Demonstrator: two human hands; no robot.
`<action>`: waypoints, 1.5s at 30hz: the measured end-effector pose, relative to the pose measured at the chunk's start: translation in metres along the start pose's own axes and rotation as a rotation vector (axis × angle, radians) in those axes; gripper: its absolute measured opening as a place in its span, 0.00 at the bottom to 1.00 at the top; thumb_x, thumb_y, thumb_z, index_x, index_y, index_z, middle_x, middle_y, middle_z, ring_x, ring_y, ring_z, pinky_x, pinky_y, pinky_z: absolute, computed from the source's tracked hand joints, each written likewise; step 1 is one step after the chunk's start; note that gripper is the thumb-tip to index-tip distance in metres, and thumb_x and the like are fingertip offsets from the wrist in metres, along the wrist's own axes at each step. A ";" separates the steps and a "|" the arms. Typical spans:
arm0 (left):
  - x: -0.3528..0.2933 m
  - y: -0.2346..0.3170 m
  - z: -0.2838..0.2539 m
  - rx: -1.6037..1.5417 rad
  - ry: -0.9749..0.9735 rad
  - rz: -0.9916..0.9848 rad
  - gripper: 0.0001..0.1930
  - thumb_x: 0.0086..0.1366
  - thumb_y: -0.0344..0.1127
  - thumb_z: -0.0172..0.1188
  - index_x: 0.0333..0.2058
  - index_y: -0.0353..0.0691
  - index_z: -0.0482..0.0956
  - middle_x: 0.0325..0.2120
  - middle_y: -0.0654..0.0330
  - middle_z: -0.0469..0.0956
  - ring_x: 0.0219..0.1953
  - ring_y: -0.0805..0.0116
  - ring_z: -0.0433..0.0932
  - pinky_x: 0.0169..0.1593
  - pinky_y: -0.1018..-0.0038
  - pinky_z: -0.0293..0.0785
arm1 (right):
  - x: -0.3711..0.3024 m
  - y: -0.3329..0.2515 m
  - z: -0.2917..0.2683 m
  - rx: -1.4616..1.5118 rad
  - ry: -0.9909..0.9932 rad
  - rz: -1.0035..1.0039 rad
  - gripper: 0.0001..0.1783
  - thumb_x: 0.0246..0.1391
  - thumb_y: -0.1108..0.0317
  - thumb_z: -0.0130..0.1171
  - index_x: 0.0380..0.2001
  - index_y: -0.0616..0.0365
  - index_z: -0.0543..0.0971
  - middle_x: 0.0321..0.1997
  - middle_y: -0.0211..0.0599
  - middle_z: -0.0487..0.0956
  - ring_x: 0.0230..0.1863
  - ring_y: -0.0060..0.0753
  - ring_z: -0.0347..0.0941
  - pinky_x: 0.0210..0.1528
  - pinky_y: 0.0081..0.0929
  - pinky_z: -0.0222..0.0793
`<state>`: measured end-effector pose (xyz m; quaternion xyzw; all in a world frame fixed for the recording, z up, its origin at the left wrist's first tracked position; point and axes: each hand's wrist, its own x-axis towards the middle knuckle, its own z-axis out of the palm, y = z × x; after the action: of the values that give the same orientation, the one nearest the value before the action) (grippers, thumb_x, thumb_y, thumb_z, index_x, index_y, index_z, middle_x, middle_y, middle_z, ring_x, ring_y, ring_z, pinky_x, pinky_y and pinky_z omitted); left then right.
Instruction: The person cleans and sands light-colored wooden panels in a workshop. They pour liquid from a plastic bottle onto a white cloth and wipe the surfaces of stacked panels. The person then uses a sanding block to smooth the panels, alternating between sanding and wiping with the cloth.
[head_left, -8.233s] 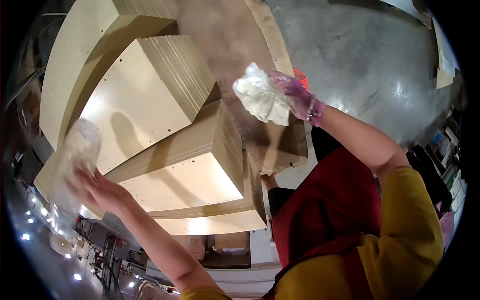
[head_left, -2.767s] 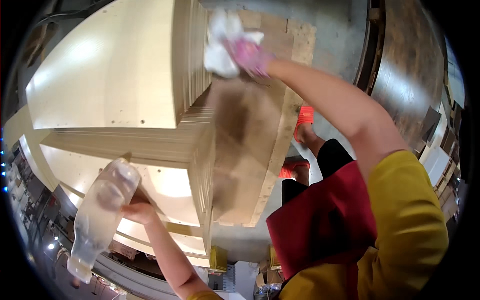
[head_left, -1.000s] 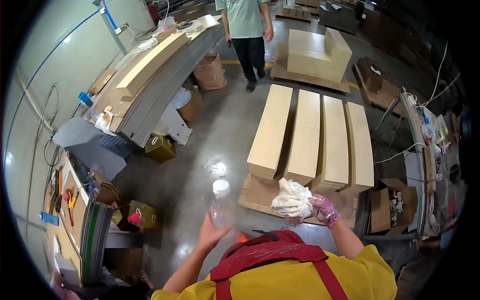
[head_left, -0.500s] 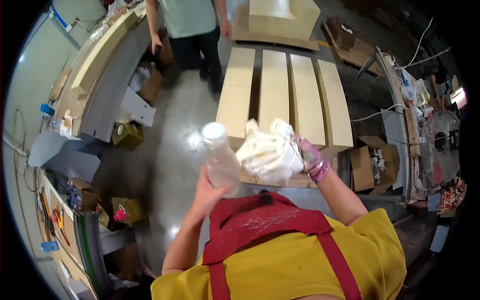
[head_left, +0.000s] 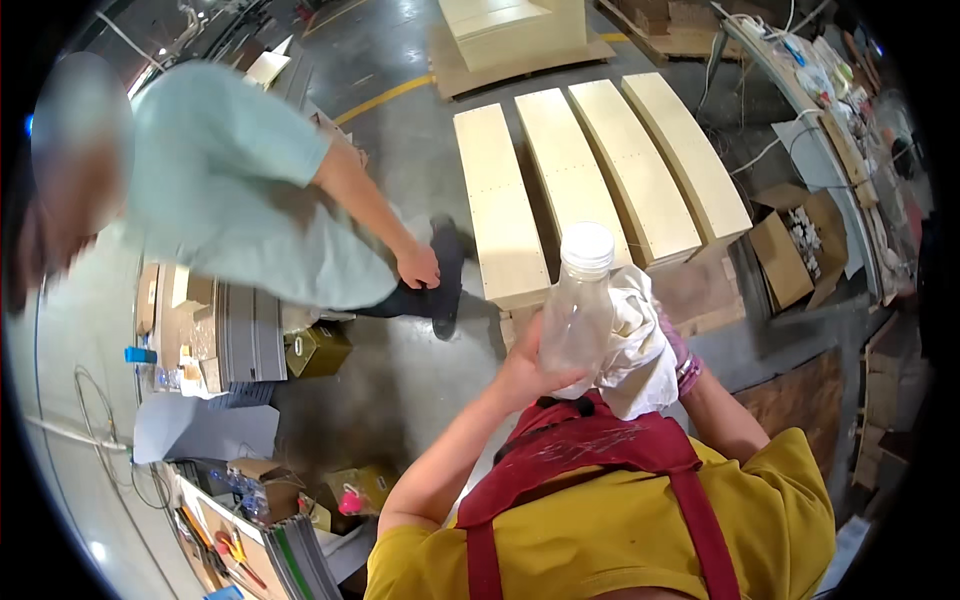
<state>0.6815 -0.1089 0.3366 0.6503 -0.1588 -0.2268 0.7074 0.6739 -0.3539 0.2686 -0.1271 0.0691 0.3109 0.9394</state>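
My left hand (head_left: pixel 535 362) is wrapped round the lower part of a clear plastic bottle (head_left: pixel 578 315) with a white cap, held upright before my chest. Pale contents or a cloudy wall show through it; which of the two I cannot tell. Just right of the bottle, my right hand (head_left: pixel 682 355), in a stained pink-purple glove, grips a bunched white cloth (head_left: pixel 640 345). Most of the right fingers are hidden behind the cloth. Cloth and bottle overlap in view; whether they touch is unclear.
Several long pale wooden boxes (head_left: pixel 495 200) lie side by side ahead on a pallet. A person in a light green shirt (head_left: pixel 240 180) leans close at the left. An open carton (head_left: pixel 790 250) stands at the right by a cluttered bench. Tools (head_left: pixel 232 550) lie on the lower-left worktop.
The person in green has come much nearer on the left. My view has shifted, and the bottle and cloth are now closer together, nearer my chest.
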 end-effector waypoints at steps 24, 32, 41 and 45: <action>0.066 -0.022 -0.018 -0.075 0.235 -0.064 0.38 0.56 0.44 0.66 0.59 0.33 0.58 0.53 0.51 0.68 0.56 0.65 0.66 0.59 0.70 0.62 | 0.075 -0.160 0.050 -0.464 0.053 -0.327 0.32 0.60 0.49 0.50 0.61 0.58 0.62 0.60 0.44 0.70 0.56 0.43 0.70 0.57 0.43 0.68; 0.065 0.009 -0.012 0.333 0.329 -0.053 0.38 0.53 0.48 0.66 0.57 0.33 0.62 0.49 0.48 0.73 0.51 0.58 0.74 0.54 0.67 0.69 | 0.084 -0.132 0.109 -1.196 0.207 -0.217 0.21 0.50 0.70 0.62 0.48 0.64 0.73 0.38 0.29 0.78 0.38 0.22 0.73 0.43 0.22 0.70; 0.069 0.046 0.002 0.525 0.226 -0.066 0.42 0.52 0.57 0.63 0.57 0.32 0.61 0.47 0.41 0.73 0.49 0.49 0.74 0.53 0.65 0.69 | 0.062 -0.158 0.071 -1.540 0.113 -0.638 0.28 0.53 0.68 0.59 0.57 0.64 0.67 0.50 0.33 0.74 0.46 0.25 0.70 0.48 0.22 0.66; 0.057 0.030 0.013 0.499 0.219 -0.068 0.40 0.52 0.57 0.63 0.55 0.33 0.62 0.45 0.41 0.74 0.48 0.50 0.74 0.51 0.65 0.70 | 0.068 -0.134 0.090 -1.637 -0.060 -0.862 0.30 0.51 0.76 0.58 0.59 0.66 0.64 0.57 0.39 0.70 0.56 0.29 0.66 0.57 0.22 0.60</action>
<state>0.7264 -0.1480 0.3642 0.8302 -0.1105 -0.1329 0.5300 0.8127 -0.3935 0.3671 -0.7579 -0.2499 -0.1102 0.5925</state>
